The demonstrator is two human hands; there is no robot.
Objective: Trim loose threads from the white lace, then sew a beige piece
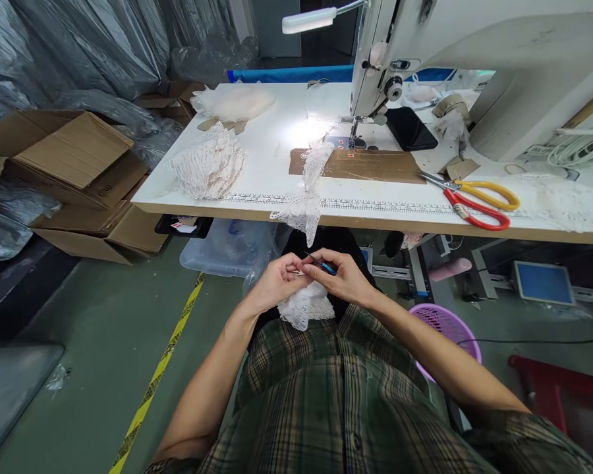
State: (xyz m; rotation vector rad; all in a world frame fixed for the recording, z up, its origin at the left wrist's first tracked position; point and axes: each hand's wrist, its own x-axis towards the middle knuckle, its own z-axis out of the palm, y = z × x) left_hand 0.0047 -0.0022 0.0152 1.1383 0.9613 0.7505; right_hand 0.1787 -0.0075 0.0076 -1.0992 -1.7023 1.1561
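Note:
My left hand is closed, its fingertips pinching the top of a white lace piece that hangs over my lap. In my right hand is what looks like a seam ripper, with a blue handle and a thin dark tip pointing toward my left fingers. The fingertips of both hands meet at the lace, and the exact spot being worked is hidden between them. Just beyond my hands, a strip of white lace runs from near the presser foot and droops over the table's front edge.
A white sewing machine stands on the table. Lace lies in a pile at the left. Scissors with red and yellow handles and a black phone lie right. Cardboard boxes and a purple basket flank me.

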